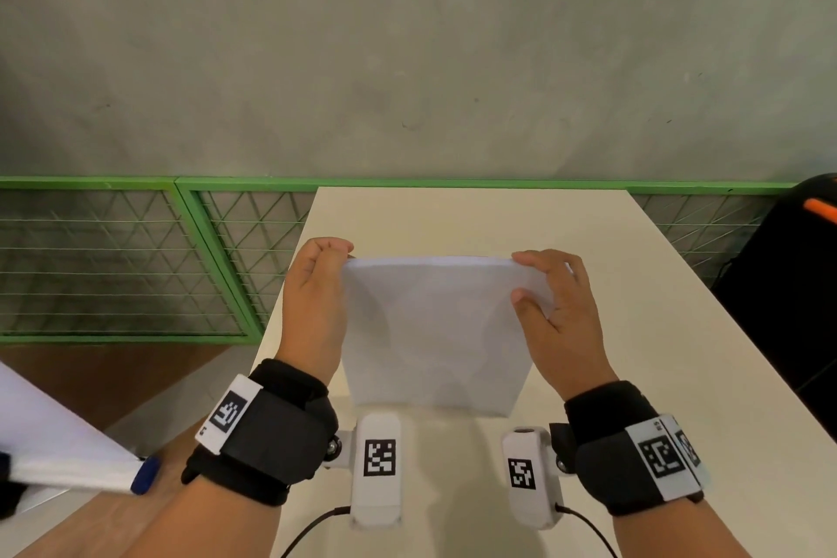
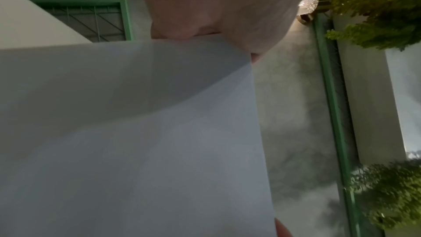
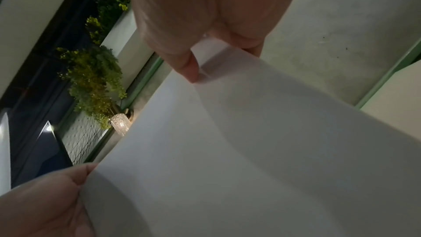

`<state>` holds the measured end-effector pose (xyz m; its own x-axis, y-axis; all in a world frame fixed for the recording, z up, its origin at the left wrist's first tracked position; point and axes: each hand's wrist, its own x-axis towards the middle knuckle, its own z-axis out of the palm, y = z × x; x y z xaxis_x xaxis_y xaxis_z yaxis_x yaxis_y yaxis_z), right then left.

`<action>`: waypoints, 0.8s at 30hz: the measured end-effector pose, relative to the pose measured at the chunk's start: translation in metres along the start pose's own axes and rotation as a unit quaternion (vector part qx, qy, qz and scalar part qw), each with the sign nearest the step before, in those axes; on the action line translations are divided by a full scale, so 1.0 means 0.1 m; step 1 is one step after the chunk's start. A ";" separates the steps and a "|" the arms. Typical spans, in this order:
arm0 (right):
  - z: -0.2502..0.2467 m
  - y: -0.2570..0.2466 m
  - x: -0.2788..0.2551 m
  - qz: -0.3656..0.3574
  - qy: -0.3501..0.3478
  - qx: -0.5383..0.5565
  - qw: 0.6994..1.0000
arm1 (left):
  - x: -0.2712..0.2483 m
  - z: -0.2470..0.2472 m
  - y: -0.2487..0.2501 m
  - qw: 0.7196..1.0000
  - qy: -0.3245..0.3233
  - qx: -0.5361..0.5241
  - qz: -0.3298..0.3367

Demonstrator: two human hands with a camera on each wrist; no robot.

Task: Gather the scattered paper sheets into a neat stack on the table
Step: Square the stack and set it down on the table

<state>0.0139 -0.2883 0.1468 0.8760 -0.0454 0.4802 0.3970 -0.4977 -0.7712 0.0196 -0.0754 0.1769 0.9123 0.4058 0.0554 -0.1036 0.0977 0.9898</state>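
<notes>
A bundle of white paper sheets [image 1: 435,331] stands upright on its lower edge on the cream table [image 1: 634,331]. My left hand [image 1: 317,285] grips the bundle's left side near the top corner, fingers curled round the edge. My right hand [image 1: 552,304] holds the right side, thumb on the near face and fingers over the top corner. In the left wrist view the paper [image 2: 136,141] fills the frame under my hand [image 2: 216,10]. In the right wrist view the sheets [image 3: 250,150] bow slightly between thumb and fingers [image 3: 187,68].
The table's left edge runs close by my left wrist, with a green wire fence [image 1: 136,263] and brown floor beyond. A dark bag with an orange strip [image 1: 797,285] stands off the right edge. A white board with a blue-tipped end [image 1: 68,449] juts in at lower left.
</notes>
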 end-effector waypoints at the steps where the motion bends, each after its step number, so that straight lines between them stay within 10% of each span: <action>1: 0.00 0.00 -0.01 0.008 0.004 0.010 1.000 | 0.00 0.00 0.01 1.000 -0.001 -0.003 0.001; 13: 0.26 0.47 -0.31 0.291 -0.017 0.229 0.929 | -0.10 -0.22 -0.78 0.994 -0.093 0.049 -0.018; 24: 0.52 1.06 -0.70 0.386 -0.182 -0.065 0.902 | -0.14 -0.40 -1.68 0.939 -0.144 0.259 -0.174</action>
<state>0.0088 -0.2925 0.0094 0.9188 -0.1461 -0.3666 -0.3847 -0.5382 -0.7499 0.0079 -0.0614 0.0049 0.9320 0.1615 -0.3246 0.3601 -0.3069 0.8810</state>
